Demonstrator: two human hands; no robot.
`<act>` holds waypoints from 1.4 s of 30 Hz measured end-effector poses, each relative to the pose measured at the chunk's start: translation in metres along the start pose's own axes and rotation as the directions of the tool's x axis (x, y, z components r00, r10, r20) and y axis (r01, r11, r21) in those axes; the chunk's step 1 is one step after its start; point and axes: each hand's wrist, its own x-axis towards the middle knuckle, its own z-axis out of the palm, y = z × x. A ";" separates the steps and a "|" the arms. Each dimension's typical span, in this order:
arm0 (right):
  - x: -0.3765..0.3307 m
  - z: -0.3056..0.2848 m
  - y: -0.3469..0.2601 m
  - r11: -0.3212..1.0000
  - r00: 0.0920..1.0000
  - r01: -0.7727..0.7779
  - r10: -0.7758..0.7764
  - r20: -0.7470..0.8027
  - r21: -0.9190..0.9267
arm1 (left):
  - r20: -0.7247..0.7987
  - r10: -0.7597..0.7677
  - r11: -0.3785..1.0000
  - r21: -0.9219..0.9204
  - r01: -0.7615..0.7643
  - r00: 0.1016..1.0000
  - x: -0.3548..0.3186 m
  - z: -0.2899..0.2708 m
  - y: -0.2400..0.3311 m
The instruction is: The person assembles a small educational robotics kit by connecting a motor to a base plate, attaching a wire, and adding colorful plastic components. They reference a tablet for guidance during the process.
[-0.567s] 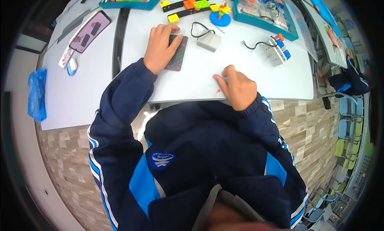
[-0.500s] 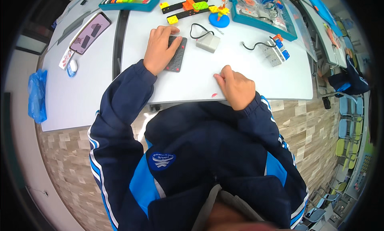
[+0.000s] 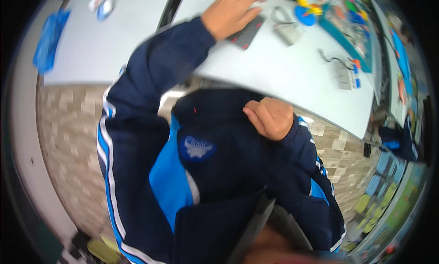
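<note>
My left hand point(image 3: 232, 11) reaches over the dark perforated plate point(image 3: 248, 34), its fingers stretched out and the thumb apart. The plate lies flat on the white table, partly covered by that hand. My right hand point(image 3: 270, 118) is off the table edge, in front of my jacket, with its fingers curled in; whatever they may hold is hidden. A tiny red piece point(image 3: 195, 110) shows against the dark jacket. Right of the plate sits a grey box with a black cable point(image 3: 287, 34). The picture is blurred by motion.
Farther right, a light grey block with blue and orange parts point(image 3: 344, 75) lies by a teal parts tray point(image 3: 340, 37). A blue disc point(image 3: 305, 15) with yellow pieces stands behind the grey box. A blue plastic bag point(image 3: 48, 44) hangs at the left table's edge.
The view has turned and shifted. My right hand has drawn back from the tabletop to my jacket. The red piece by the table edge now appears before the jacket. My left hand's fingers have straightened.
</note>
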 end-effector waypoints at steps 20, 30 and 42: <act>-0.004 0.044 -0.015 0.917 0.937 -0.214 0.095 0.338 0.337 | 0.464 -0.853 -0.419 -0.882 0.217 0.239 -0.342 0.005 0.105; 0.016 0.179 -0.041 0.951 0.781 0.092 -0.252 0.572 0.294 | 0.371 -0.890 -0.345 -0.928 0.140 0.265 -0.345 0.021 0.118; 0.009 0.168 -0.036 0.896 0.669 0.030 -0.348 0.657 0.443 | 0.266 -0.964 -0.188 -0.741 0.645 0.026 -0.325 0.024 0.110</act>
